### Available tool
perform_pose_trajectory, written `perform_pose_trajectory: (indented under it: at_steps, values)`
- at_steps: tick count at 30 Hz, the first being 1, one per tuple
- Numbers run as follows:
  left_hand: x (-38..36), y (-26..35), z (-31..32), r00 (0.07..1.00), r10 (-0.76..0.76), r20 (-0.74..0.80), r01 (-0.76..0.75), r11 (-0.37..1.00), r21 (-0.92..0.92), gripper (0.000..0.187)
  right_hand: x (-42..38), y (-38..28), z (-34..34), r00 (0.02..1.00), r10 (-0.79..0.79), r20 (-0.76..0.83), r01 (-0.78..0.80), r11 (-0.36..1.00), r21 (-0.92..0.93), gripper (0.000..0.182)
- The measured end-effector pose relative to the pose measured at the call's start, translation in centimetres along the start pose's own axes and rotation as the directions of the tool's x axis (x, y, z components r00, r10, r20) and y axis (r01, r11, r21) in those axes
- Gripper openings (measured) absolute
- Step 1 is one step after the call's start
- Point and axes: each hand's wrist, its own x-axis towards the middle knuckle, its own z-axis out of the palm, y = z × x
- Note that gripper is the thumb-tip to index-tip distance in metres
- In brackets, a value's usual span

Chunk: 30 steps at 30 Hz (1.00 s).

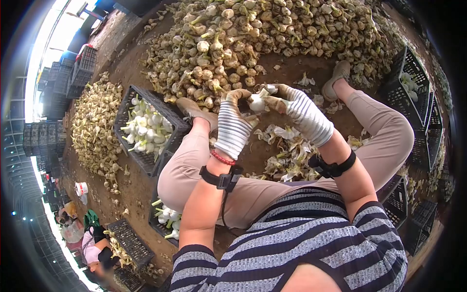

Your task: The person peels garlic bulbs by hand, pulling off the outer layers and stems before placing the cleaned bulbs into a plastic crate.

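A white garlic bulb (257, 103) is held up in front of me between my two hands, partly peeled, with loose skin and a stem stub at its top. My left hand (234, 121), in a striped glove with dirty brown fingers, curls its finger and thumb around the bulb's left side. From the other side, the gloved fingers of my right hand (304, 114) are closed on the bulb near its stem. Stripped garlic skins (287, 158) lie on the ground beneath my hands. Beyond them rises a large heap of unpeeled garlic (292, 29).
A black crate (127, 109) of clean white bulbs stands by my left leg, with more bulbs (168, 216) nearer me. Another garlic heap (95, 131) lies farther left. Black crates (406, 87) line my right side. A person (92, 250) sits at lower left beside a crate (129, 241).
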Motion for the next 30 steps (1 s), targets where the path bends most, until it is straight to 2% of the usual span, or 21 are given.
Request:
perform_pose_trajectory:
  at_steps: [1, 5, 7, 10, 11, 12, 14, 15, 16, 18, 20, 21, 22, 23, 25, 26, 28, 30]
  values:
    - [0.0, 0.1, 0.1, 0.992, 0.125, 0.0, -0.124, 0.978, 0.169, 0.057, 0.1, -0.1, 0.2, 0.999, -0.044, -0.019, 0.04, 0.989, -0.141, 0.032]
    - [0.0, -1.2, 0.1, 0.987, 0.156, -0.034, -0.146, 0.968, 0.206, 0.057, -0.2, -0.7, 0.3, 1.0, 0.005, -0.016, -0.008, 0.984, -0.177, 0.032]
    - [-0.1, -0.5, 0.1, 1.0, -0.013, 0.006, 0.014, 0.993, -0.119, 0.056, -0.7, -1.0, 0.2, 0.993, 0.079, 0.09, -0.095, 0.979, 0.183, 0.04]
    - [0.1, 0.6, -0.3, 0.996, -0.087, 0.029, 0.092, 0.97, -0.226, 0.054, -0.6, -0.3, -1.1, 0.995, 0.052, 0.089, -0.064, 0.988, 0.142, 0.038]
    - [0.1, 0.7, -0.2, 0.999, -0.036, 0.0, 0.036, 0.992, -0.12, 0.055, -0.5, -0.1, -1.1, 0.995, 0.052, 0.089, -0.064, 0.988, 0.142, 0.038]
    - [0.0, 0.6, -0.1, 0.999, -0.036, 0.001, 0.036, 0.992, -0.12, 0.055, -0.5, 0.0, -0.9, 0.998, 0.044, 0.036, -0.048, 0.994, 0.101, 0.036]
    - [-0.2, 0.0, 0.2, 0.997, 0.075, -0.006, -0.073, 0.988, 0.138, 0.059, -0.4, -0.1, -0.2, 0.999, 0.035, -0.022, -0.034, 0.998, 0.061, 0.034]
    - [-0.2, 0.0, 0.2, 0.989, 0.146, 0.016, -0.145, 0.945, 0.293, 0.061, -0.3, -0.3, 0.2, 0.999, 0.011, -0.035, -0.013, 0.999, -0.05, 0.034]
    - [-0.2, -0.1, 0.3, 0.989, 0.147, 0.018, -0.146, 0.945, 0.294, 0.061, -0.2, -0.4, 0.5, 0.999, -0.014, -0.043, 0.006, 0.987, -0.16, 0.034]
    - [-0.2, 0.0, 0.2, 0.976, 0.219, -0.01, -0.2, 0.908, 0.369, 0.059, 0.1, 0.2, 0.1, 0.997, 0.019, -0.068, -0.032, 0.98, -0.195, 0.033]
    - [-0.4, 0.3, 0.3, 0.982, 0.186, -0.012, -0.173, 0.932, 0.318, 0.059, 0.1, 0.4, 0.0, 0.999, -0.047, -0.019, 0.046, 0.995, -0.093, 0.035]
    - [-0.4, 0.2, 0.3, 0.992, 0.125, -0.019, -0.119, 0.974, 0.195, 0.06, 0.0, 0.3, 0.0, 0.999, -0.046, -0.017, 0.044, 0.995, -0.093, 0.035]
    - [-0.3, 0.1, 0.4, 0.998, 0.063, -0.017, -0.062, 0.996, 0.067, 0.061, -0.2, 0.1, 0.0, 1.0, -0.009, 0.0, 0.009, 1.0, -0.011, 0.036]
    - [-0.3, 0.2, 0.3, 0.998, 0.063, -0.017, -0.061, 0.996, 0.067, 0.061, -0.4, -0.2, -0.1, 0.999, 0.026, 0.019, -0.027, 0.997, 0.072, 0.036]
    - [-0.1, 0.7, 0.1, 1.0, -0.021, -0.002, 0.021, 0.985, -0.174, 0.058, -0.9, -0.9, -0.7, 0.997, 0.053, 0.061, -0.058, 0.995, 0.082, 0.037]
    - [0.0, 0.8, 0.0, 1.0, -0.021, -0.002, 0.02, 0.985, -0.173, 0.058, -1.1, -1.0, -1.0, 0.991, 0.079, 0.105, -0.089, 0.992, 0.091, 0.037]
    - [0.0, 0.8, -0.2, 0.996, -0.087, 0.006, 0.086, 0.969, -0.232, 0.059, -1.1, -0.5, -1.2, 0.995, 0.055, 0.08, -0.06, 0.996, 0.066, 0.037]
    - [-0.1, 0.9, 0.0, 0.999, -0.046, -0.015, 0.042, 0.983, -0.177, 0.06, -0.9, -0.4, -1.1, 0.998, 0.032, 0.051, -0.035, 0.999, 0.041, 0.036]
